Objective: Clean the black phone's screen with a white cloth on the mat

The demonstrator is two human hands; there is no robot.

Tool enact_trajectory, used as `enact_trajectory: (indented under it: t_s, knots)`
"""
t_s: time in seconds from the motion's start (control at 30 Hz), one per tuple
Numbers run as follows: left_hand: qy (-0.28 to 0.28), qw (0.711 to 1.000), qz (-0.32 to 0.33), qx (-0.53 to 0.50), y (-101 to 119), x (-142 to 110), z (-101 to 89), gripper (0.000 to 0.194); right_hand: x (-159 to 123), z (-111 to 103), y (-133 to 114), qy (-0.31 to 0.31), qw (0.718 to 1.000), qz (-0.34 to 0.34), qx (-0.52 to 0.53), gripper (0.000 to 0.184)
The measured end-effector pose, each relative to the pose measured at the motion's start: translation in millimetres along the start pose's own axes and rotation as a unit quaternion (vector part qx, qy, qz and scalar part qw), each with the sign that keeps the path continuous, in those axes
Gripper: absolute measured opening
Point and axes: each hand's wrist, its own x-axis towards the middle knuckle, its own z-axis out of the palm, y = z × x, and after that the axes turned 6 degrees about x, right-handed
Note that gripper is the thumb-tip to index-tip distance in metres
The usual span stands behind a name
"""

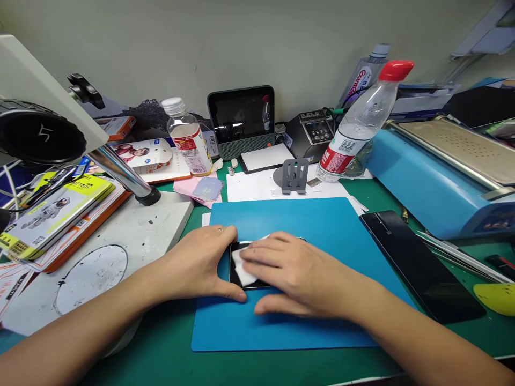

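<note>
A phone (235,277) with a dark face lies on a blue mat (281,214), its right part hidden under my right hand. My left hand (201,262) grips the phone's left end, thumb along the near edge and fingers at the far side. Under the fingers of my right hand (287,271) a folded white wipe (244,271) is pressed flat on the phone's surface. The right thumb rests apart, low over the mat.
To the left stands a white microscope-type stand (148,195) beside stacked battery boxes (60,214). Behind the mat are a grey phone holder (295,177), a smart display (241,115) and a tilted water bottle (354,128). On the right sit a long black panel (418,262) and a blue machine (430,187).
</note>
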Motion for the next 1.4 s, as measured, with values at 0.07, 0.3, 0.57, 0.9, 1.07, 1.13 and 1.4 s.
enact_trajectory:
  t_s: [0.07, 0.3, 0.57, 0.9, 1.07, 1.13, 1.4]
  knots:
    - [-0.004, 1.000, -0.001, -0.001, 1, 0, -1.0, 0.070, -1, 0, 0, 0.013, 1.000, 0.019, -0.014, 0.046]
    - [0.000, 1.000, 0.001, 0.004, 1, -1, -1.2, 0.071, 0, -1, -1, 0.012, 0.999, 0.013, -0.027, 0.047]
    - [-0.001, 1.000, 0.002, 0.010, -2, -1, 1.7, 0.073, 4, 0, -8, 0.007, 0.999, 0.029, -0.014, 0.055]
    - [0.015, 1.000, 0.013, 0.001, -3, 0, 3.0, 0.071, -1, 11, -15, -0.030, 0.998, 0.030, -0.037, 0.086]
    - [0.015, 1.000, 0.010, 0.000, -2, -1, 2.1, 0.071, -3, 9, -14, -0.078, 0.994, 0.071, -0.019, 0.097]
    - [0.013, 1.000, 0.008, 0.004, -1, -1, 0.3, 0.071, -10, 3, -14, -0.090, 0.991, 0.098, -0.021, 0.098]
    - [0.003, 1.000, 0.013, 0.005, -1, -2, -5.8, 0.068, -82, 0, -31, -0.014, 0.974, 0.173, -0.146, 0.086]
